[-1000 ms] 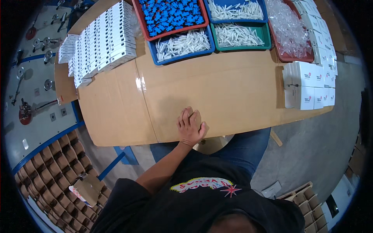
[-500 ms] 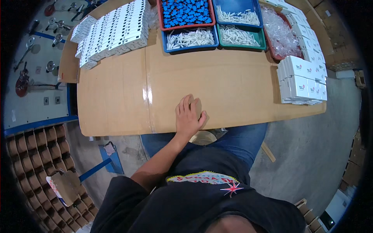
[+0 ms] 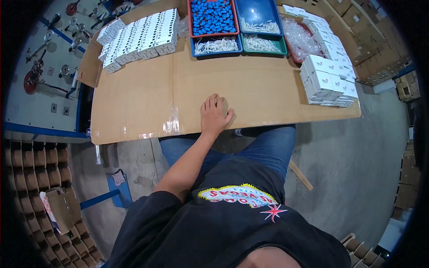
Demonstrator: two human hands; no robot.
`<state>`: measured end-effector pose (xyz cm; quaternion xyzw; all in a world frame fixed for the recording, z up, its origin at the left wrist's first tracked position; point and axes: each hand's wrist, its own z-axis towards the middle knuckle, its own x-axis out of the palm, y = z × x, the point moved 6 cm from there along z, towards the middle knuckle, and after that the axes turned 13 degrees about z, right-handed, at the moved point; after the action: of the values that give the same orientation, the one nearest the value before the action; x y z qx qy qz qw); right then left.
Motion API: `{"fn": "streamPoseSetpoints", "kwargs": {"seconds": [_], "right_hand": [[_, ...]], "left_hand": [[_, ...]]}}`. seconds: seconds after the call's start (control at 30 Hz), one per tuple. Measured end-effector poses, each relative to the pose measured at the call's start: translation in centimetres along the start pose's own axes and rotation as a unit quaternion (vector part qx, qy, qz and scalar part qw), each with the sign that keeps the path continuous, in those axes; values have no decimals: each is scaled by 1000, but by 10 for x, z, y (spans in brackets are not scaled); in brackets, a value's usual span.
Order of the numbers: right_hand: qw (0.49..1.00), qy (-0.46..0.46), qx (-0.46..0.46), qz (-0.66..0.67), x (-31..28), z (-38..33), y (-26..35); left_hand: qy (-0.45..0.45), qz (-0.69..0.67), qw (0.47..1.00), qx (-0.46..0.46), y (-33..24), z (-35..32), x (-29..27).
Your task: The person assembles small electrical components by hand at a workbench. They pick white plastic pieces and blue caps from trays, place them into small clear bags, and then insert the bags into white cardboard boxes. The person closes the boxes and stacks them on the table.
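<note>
Left hand (image 3: 214, 117) stayed flat on the worktop (image 3: 134, 102) near its front edge, palm down, grip apart with fingers spread, holding nothing. Same spot as half a second earlier; only the view shifted. Right hand wasn't in view. Nearest things, well apart from the hand: stacked white boxes (image 3: 328, 82) and the blue tray (image 3: 216, 46).

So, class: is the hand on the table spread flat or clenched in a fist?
Spread flat. The left hand lies palm down on the wooden table, fingers extended and slightly apart, holding nothing.
</note>
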<state>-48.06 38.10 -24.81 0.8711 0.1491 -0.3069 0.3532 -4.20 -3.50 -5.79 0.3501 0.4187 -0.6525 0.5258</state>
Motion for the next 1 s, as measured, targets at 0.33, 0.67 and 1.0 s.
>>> {"fn": "streamPoseSetpoints", "kwargs": {"seconds": [0.33,0.67,1.0], "right_hand": [[935,-133,-163,287,-46,48,131],[809,-312,-414,279,-191,119,405],[851,-404,-331,58,-404,352,488]], "left_hand": [[0,-11,1000,9,-6,4,-1],[36,-3,999,9,-13,9,0],[69,-55,996,-19,-15,15,10]]}}
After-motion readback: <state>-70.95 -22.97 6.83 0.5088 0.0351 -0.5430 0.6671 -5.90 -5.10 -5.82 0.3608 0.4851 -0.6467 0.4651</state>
